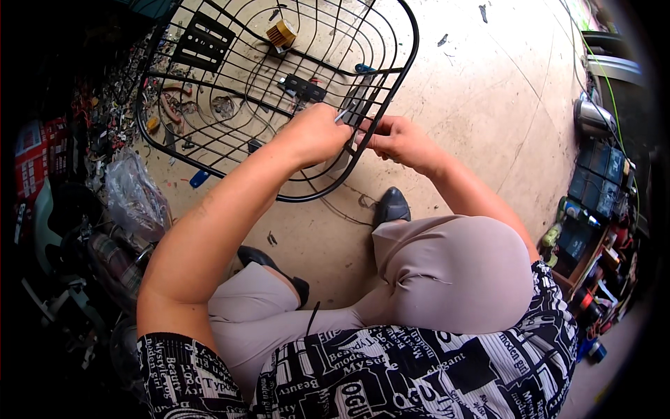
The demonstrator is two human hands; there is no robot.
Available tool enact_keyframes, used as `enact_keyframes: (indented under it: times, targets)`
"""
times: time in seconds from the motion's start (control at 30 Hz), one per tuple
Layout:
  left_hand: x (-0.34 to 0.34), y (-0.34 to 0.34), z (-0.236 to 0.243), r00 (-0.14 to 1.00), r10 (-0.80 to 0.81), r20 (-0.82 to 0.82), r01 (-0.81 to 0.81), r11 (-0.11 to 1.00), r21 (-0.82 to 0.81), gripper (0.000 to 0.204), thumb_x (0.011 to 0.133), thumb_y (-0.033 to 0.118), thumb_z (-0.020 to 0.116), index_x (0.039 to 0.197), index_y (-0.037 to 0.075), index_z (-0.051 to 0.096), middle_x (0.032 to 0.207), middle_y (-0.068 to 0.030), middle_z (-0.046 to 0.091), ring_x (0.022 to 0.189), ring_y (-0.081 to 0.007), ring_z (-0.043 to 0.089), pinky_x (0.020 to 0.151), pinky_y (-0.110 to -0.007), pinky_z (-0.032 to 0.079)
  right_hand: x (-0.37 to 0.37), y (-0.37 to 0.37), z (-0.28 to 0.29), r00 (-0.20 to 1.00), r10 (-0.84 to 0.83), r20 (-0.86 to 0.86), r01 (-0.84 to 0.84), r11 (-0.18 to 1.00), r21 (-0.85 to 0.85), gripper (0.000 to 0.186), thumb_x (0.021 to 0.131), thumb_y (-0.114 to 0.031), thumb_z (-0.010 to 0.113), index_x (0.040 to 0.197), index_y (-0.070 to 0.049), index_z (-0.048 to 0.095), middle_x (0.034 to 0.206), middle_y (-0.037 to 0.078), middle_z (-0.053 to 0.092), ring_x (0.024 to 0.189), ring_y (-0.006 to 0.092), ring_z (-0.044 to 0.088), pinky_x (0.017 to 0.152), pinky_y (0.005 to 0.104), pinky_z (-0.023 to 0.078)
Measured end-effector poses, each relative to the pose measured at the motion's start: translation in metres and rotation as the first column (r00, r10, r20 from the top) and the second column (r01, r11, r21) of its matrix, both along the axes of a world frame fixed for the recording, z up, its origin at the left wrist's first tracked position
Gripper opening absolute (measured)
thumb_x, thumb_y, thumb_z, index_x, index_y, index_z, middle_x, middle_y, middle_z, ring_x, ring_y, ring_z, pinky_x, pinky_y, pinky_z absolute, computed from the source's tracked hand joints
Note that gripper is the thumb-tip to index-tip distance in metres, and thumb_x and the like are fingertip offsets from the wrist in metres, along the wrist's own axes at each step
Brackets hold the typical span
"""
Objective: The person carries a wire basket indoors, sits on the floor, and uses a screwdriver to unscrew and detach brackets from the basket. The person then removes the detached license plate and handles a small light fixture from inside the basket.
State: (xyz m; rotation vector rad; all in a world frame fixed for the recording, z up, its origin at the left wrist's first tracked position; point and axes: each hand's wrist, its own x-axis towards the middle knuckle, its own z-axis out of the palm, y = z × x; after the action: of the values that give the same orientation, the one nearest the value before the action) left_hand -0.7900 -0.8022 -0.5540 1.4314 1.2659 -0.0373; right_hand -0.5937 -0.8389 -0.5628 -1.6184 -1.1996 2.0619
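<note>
A black wire basket [296,197] stands tilted before me, its mesh facing up. My left hand [317,136] reaches inside it, fingers closed near the right side wall. A thin silvery rod [343,112] sticks up from those fingers. Outside the same wall, my right hand [401,145] pinches close to the wires, opposite the left fingertips; what it grips is hidden. A flat grey strip [339,165] shows along that wall below the hands. A black bar with holes [305,87] lies just beyond my left hand, and a black slotted bracket [204,42] sits at the basket's far left.
Through the mesh appear a golden-brown cylinder [281,33] and a blue-handled tool [363,68]. Small scraps litter the floor at left, near a clear plastic bag [136,195]. Dark batteries [597,174] and a metal pot [593,117] line the right side. My shoe [392,207] is below the basket.
</note>
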Motion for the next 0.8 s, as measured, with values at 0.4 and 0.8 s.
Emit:
enact_keyframes:
  times: [0.4, 0.8]
  targets:
    - [0.0, -0.001, -0.009, 0.998, 0.051, 0.045, -0.052, 0.999, 0.012, 0.027, 0.079, 0.018, 0.057, 0.084, -0.007, 0.066, 0.076, -0.0222, 0.065, 0.072, -0.0319, 0.065, 0.069, -0.04, 0.05, -0.007, -0.005, 0.004, 0.995, -0.004, 0.097, -0.009, 0.99, 0.141, 0.021, 0.079, -0.015, 0.068, 0.094, -0.001, 0.065, 0.078, 0.001, 0.061, 0.07, 0.0068, 0.053, 0.063, 0.0236, 0.044]
    - [0.001, 0.001, -0.002, 0.997, 0.033, 0.066, -0.031, 0.999, -0.036, 0.019, 0.082, 0.017, 0.057, 0.07, 0.003, 0.057, 0.062, 0.0009, 0.051, 0.056, -0.0072, 0.042, 0.05, -0.028, 0.034, 0.0, -0.004, -0.011, 0.989, -0.023, 0.146, -0.011, 0.974, 0.227, 0.029, 0.081, -0.025, 0.069, 0.097, -0.001, 0.066, 0.078, 0.002, 0.062, 0.072, 0.0107, 0.056, 0.067, 0.0259, 0.046]
